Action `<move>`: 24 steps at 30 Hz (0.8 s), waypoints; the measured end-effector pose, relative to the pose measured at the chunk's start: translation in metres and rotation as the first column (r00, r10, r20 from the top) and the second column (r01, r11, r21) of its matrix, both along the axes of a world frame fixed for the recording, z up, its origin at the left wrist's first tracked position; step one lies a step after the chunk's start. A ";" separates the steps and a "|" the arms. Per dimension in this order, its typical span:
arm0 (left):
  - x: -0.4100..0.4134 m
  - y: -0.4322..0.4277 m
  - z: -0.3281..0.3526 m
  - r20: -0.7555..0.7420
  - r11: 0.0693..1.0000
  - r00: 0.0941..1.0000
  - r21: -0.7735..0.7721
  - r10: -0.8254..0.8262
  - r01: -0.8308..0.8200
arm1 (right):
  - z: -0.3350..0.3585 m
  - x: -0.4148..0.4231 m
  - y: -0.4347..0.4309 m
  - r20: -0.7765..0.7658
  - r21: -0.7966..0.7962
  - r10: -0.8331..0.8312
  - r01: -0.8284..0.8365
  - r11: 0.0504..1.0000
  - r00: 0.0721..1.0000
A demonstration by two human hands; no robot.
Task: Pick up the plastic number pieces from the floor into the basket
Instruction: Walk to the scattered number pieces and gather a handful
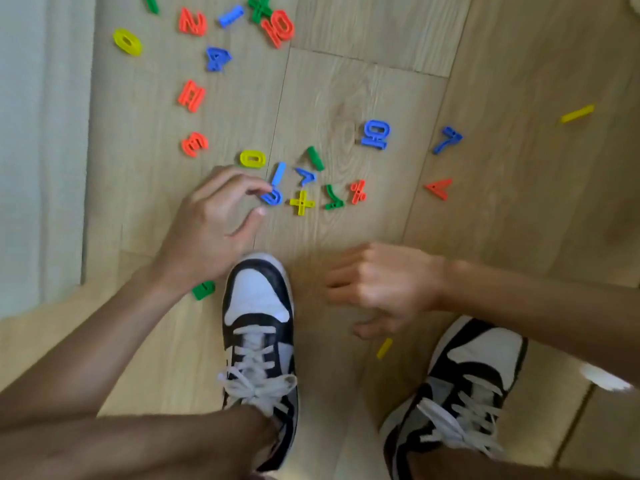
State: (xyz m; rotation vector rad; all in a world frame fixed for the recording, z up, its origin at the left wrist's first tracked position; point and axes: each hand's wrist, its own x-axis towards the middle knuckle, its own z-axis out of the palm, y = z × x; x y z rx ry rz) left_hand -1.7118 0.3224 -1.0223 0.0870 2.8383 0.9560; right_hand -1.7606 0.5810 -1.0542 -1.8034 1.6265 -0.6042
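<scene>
Several coloured plastic number pieces lie scattered on the wooden floor. My left hand (214, 220) reaches down with its fingertips closed on a small blue piece (272, 196). Around that piece lie a yellow 0 (253, 158), a blue stick (279, 173), a blue 7 (306, 176) and a yellow plus (302, 202). My right hand (384, 282) hovers low over the floor, fingers loosely curled, holding nothing I can see. A yellow stick (384, 348) lies just below it. No basket is in view.
More pieces lie farther out: a blue 10 (375, 134), a red 10 (278, 28), a red 3 (194, 143). A green piece (203, 290) lies under my left wrist. My two black-and-white shoes (258, 327) stand below. A white wall (38, 133) runs along the left.
</scene>
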 end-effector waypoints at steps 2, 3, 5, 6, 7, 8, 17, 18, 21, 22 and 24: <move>0.019 -0.018 0.001 0.093 0.999 0.995 -0.033 -0.023 0.026 | 0.002 0.009 0.007 -0.024 0.092 0.162 -0.159 0.983 0.986; 0.029 -0.027 0.002 0.150 0.997 0.987 -0.043 -0.054 0.061 | 0.001 0.016 0.010 -0.038 0.116 0.227 -0.221 0.968 0.973; 0.041 -0.040 0.001 0.237 0.989 0.964 -0.049 -0.123 0.139 | -0.002 0.027 0.017 -0.072 0.117 0.297 -0.287 0.951 0.952; 0.046 -0.046 0.000 0.275 0.984 0.949 -0.050 -0.151 0.171 | -0.006 0.033 0.019 -0.087 0.107 0.309 -0.300 0.948 0.947; 0.050 -0.052 -0.002 0.307 0.978 0.936 -0.054 -0.174 0.200 | -0.011 0.039 0.022 -0.102 0.093 0.314 -0.305 0.948 0.944; 0.053 -0.056 -0.002 0.331 0.972 0.923 -0.059 -0.195 0.227 | -0.015 0.043 0.024 -0.116 0.073 0.310 -0.303 0.950 0.944; 0.083 -0.071 -0.013 0.426 0.896 0.852 -0.174 -0.306 0.409 | -0.021 0.054 0.038 -0.183 -0.002 0.222 -0.226 0.974 0.958; 0.084 -0.072 -0.015 0.418 0.894 0.855 -0.181 -0.307 0.409 | -0.021 0.056 0.038 -0.182 0.005 0.229 -0.232 0.973 0.956; 0.085 -0.071 -0.017 0.374 0.901 0.875 -0.180 -0.308 0.394 | -0.022 0.062 0.040 -0.194 0.019 0.258 -0.260 0.965 0.946; 0.085 -0.071 -0.017 0.357 0.900 0.881 -0.188 -0.310 0.393 | -0.022 0.063 0.040 -0.203 0.021 0.263 -0.264 0.964 0.943; 0.085 -0.069 -0.018 0.310 0.896 0.894 -0.202 -0.324 0.395 | -0.022 0.064 0.041 -0.229 0.024 0.259 -0.260 0.965 0.938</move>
